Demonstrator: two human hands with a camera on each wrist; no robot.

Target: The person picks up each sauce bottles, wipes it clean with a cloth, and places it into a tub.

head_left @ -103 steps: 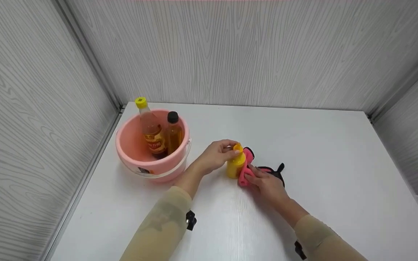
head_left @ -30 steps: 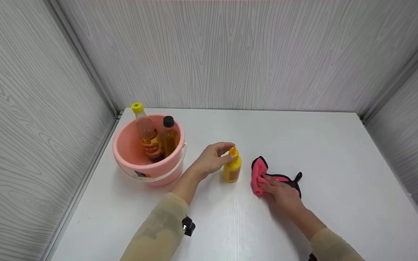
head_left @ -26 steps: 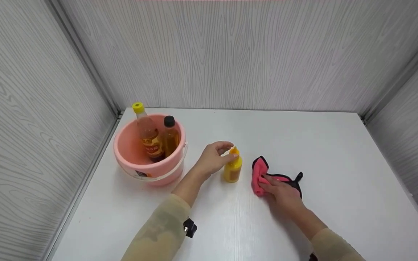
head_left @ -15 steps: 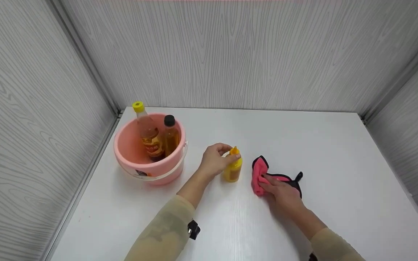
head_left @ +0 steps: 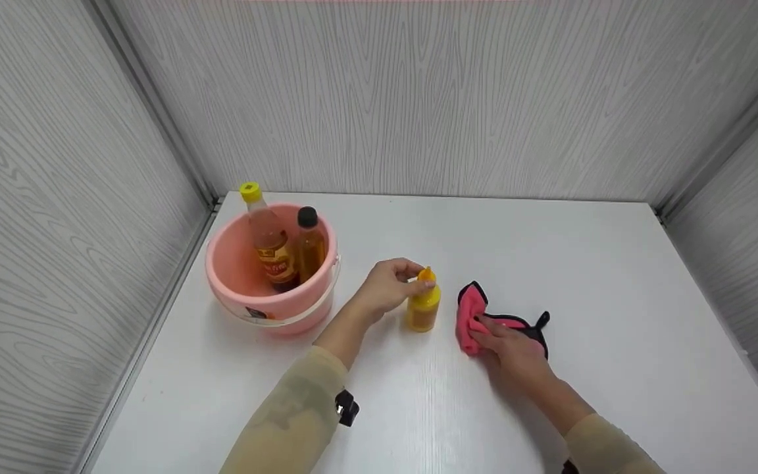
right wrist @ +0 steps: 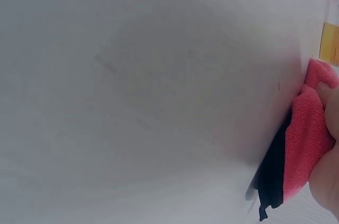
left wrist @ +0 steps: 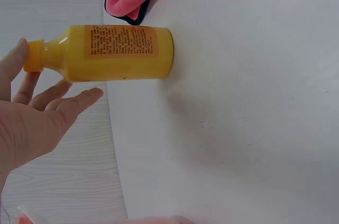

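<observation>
Pink bucket (head_left: 247,296), 3 bottles, 1 cloth (head_left: 470,315), 2 hands

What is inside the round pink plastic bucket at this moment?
Two bottles stand inside the pink plastic bucket: a yellow-capped bottle with a red label and a black-capped bottle of amber liquid. Their bases and the bucket floor are hidden by its wall.
</observation>
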